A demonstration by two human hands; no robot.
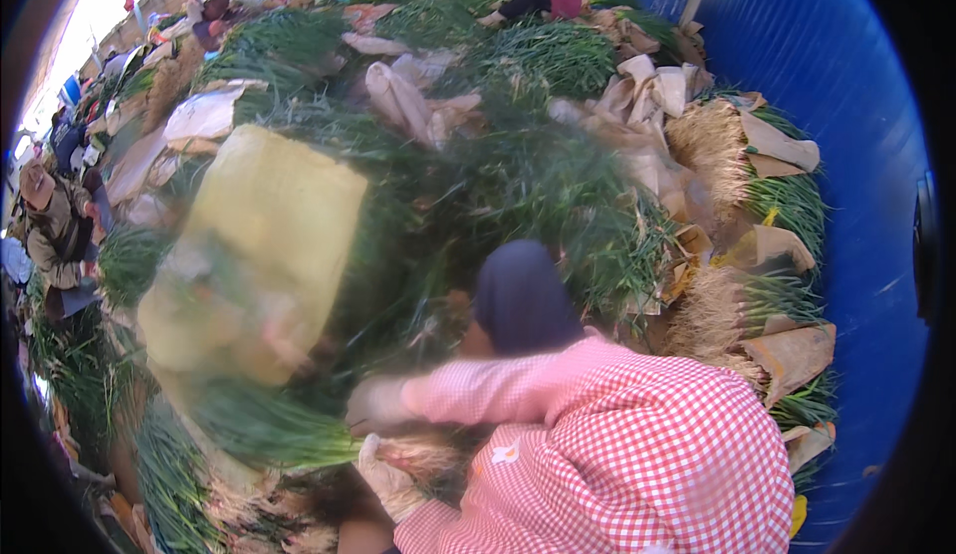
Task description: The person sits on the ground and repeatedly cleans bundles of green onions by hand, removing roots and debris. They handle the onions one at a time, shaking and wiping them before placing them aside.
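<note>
My left hand [388, 479], in a pale glove, is shut around the root end of a bundle of green onions [276, 423]; the long leaves point left and the pale roots show at the right of the glove. My right hand [379, 405], also gloved and blurred by motion, is just above the bundle near its stems; its fingers cannot be made out. Both sleeves are red-and-white checked. A large pale yellow sheet or board [276, 203] lies beyond the bundle, its lower part blurred. More green onions [175, 472] lie at the lower left.
A wide heap of green onions [508, 195] lies before me, with crumpled wrapping [418, 106] on it. Wrapped bundles [717, 315] line the blue corrugated wall [866, 255] at right. A person [60, 233] sits at far left; other people sit at the back.
</note>
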